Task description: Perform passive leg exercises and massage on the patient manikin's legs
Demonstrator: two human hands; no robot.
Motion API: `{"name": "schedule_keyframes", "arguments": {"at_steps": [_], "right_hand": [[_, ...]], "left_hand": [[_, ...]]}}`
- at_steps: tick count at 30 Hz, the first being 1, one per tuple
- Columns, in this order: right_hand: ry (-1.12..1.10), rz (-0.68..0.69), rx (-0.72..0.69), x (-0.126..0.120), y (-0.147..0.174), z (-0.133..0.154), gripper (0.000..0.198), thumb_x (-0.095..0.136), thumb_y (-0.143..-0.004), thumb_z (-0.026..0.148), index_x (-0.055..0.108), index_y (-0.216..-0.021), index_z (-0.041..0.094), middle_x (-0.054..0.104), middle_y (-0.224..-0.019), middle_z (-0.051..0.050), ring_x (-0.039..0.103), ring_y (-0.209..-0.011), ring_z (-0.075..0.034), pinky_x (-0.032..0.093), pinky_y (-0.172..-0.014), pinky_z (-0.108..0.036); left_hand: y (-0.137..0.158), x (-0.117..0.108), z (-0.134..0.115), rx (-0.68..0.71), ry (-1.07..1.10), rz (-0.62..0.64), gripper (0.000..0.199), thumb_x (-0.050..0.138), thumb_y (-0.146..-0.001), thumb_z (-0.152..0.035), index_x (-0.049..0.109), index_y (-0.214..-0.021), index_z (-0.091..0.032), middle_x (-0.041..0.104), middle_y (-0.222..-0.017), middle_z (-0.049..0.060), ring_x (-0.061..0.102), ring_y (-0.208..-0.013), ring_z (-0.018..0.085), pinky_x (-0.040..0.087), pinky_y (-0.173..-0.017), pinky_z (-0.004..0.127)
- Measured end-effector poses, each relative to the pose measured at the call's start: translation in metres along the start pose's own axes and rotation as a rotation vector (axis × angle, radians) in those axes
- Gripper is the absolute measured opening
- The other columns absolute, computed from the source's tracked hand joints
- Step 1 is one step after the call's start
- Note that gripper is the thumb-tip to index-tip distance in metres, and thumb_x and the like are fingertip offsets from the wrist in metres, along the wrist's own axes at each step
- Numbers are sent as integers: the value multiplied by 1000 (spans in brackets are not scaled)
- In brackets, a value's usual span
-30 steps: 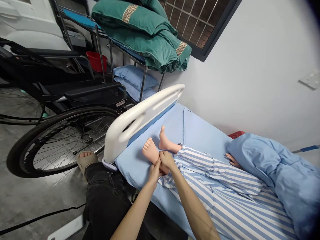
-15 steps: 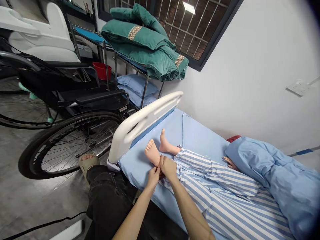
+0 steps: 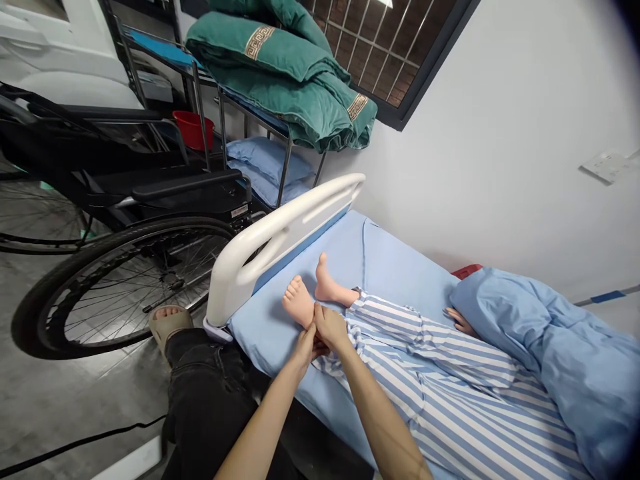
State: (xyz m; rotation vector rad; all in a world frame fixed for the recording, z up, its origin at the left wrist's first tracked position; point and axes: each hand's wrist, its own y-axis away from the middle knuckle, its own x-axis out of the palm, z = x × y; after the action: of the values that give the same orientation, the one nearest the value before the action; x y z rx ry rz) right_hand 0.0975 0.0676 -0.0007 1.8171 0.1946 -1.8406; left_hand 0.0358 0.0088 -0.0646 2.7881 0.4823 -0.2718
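A care manikin in blue-and-white striped trousers point(image 3: 450, 390) lies on the bed, its smooth feet toward the footboard. My left hand point(image 3: 304, 345) and my right hand point(image 3: 331, 328) are closed around the ankle of the nearer foot point(image 3: 299, 301), from its two sides. Their thumbs meet on top, just above the heel. Some fingers are hidden under the leg. The farther foot point(image 3: 326, 281) rests beside it with toes up, untouched. Behind my right hand, the trouser cuff point(image 3: 354, 337) is bunched up. A manikin hand point(image 3: 460, 322) shows from under the blue quilt point(image 3: 530, 333).
The white footboard point(image 3: 280, 230) closes the bed's end. A black wheelchair point(image 3: 150, 267) stands left of it. Behind are a metal rack with folded green quilts point(image 3: 285, 80), blue pillows point(image 3: 270, 163) and a red bucket point(image 3: 193, 130). A wall runs along the far side.
The view has shifted slightly, so the wheelchair and footboard sit further left. Both hands stay at the ankle; the thumbs have come together on top.
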Motion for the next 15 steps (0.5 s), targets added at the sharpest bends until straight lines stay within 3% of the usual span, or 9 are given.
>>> {"name": "schedule_keyframes", "arguments": {"at_steps": [3,6,9,15], "right_hand": [[-33,-5,-82,2,-12,-5,40,23,-103,27,59,-116,16,70,-107,-13,66,-92,-23,45,-74,-30],[-120,0,-40,4,-22,-9,49,13,-104,28,62,-105,18,69,-105,-10,64,-90,-19,44,-71,-26],[-125,7,10,6,-30,-10,46,19,-103,27,64,-102,15,69,-102,-13,64,-86,-20,43,-68,-27],[-86,29,-4,8,-36,-12,41,24,-101,21,63,-108,11,68,-109,-16,63,-88,-20,43,-71,-27]], "left_hand": [[-6,-1,-1,3,-39,31,41,36,-102,-27,71,-87,-10,63,-59,7,66,-65,15,52,-61,26],[-9,-3,-1,-12,28,78,42,33,-103,-28,71,-98,-11,68,-68,9,69,-81,19,54,-66,29],[-8,-2,3,-35,113,104,40,33,-102,-31,68,-108,-13,70,-73,10,69,-91,21,56,-72,32],[0,3,12,-99,364,159,44,31,-102,-42,64,-114,-15,72,-77,9,71,-91,22,58,-77,34]]}}
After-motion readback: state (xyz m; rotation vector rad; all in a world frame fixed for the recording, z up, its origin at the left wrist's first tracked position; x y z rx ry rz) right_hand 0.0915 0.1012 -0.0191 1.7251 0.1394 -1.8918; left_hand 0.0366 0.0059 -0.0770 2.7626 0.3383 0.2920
